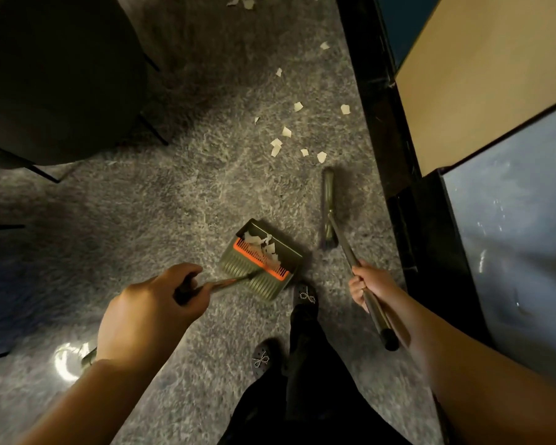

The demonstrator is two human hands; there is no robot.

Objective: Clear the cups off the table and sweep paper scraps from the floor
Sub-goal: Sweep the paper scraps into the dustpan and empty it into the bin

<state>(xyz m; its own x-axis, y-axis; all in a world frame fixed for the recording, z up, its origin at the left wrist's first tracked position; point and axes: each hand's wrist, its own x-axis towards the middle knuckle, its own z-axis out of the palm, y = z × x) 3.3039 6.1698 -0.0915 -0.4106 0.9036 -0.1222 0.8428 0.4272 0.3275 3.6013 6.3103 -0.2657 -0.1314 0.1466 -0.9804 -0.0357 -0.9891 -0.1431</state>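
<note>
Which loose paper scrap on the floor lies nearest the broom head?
The scrap just beyond the tip of the broom head, rightmost of the near cluster; the other loose scraps lie farther up the floor.

My left hand [148, 311] covers the upper part of the dark dustpan handle [225, 284]. The white paper scraps [243, 0] at the top are cut by the frame edge. The dark upholstered chair [55, 75] runs off the top and left. I cannot make out the bright curved glare [66, 359] by my left wrist.
</note>
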